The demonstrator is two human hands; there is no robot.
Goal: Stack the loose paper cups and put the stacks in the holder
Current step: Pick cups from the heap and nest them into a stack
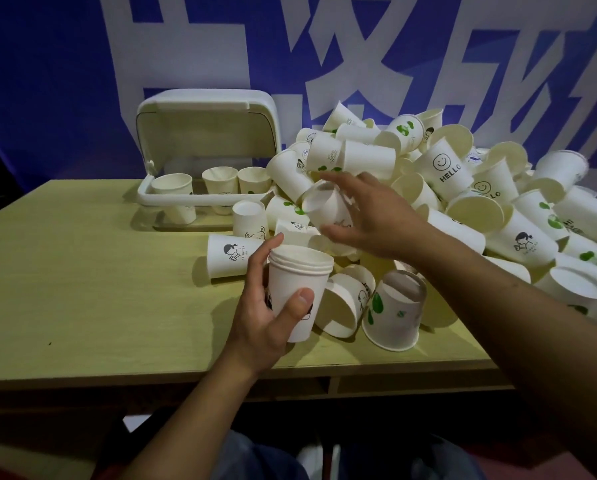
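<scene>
Left hand point(265, 317) gripping short upright stack of white paper cups point(298, 289); right hand point(369, 216) clasping blurred loose white cup point(328, 206). Risk: brushing heaped pile of cups point(463, 188), toppling more.

White paper cups point(442, 188) heaped beside open white holder point(207, 161) with stacks

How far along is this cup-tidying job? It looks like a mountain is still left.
Early days. Done: three stacks stand in the white holder, its lid up. In hand: the left hand grips a short stack upright, while the right hand picks a loose cup off the pile. Left: most of the heap still lies scattered across the table.
</scene>
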